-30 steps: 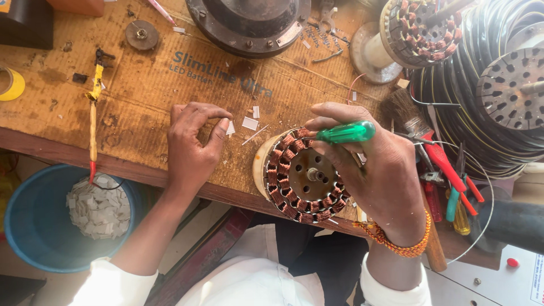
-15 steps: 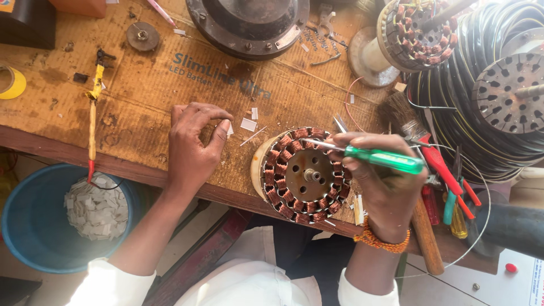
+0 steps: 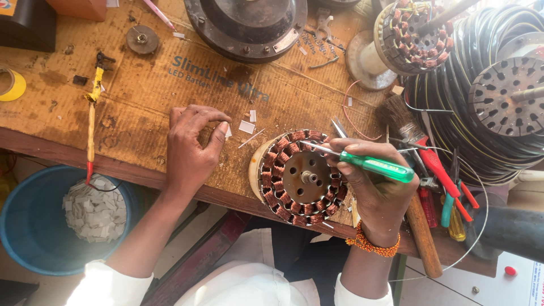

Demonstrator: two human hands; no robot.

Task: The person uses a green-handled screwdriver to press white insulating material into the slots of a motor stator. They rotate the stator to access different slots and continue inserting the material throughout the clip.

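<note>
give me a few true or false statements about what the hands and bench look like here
1. The right hand holds a green-handled screwdriver. True.
2. The screwdriver's tip points at the blue bucket. False: it lies across the copper-wound stator.
3. The left hand grips a hammer. False: its fingertips pinch near small white paper slips on the bench.
4. The blue bucket holds a heap of white slips. True.
5. The stator sits at the near edge of the cardboard-covered bench. True.
</note>
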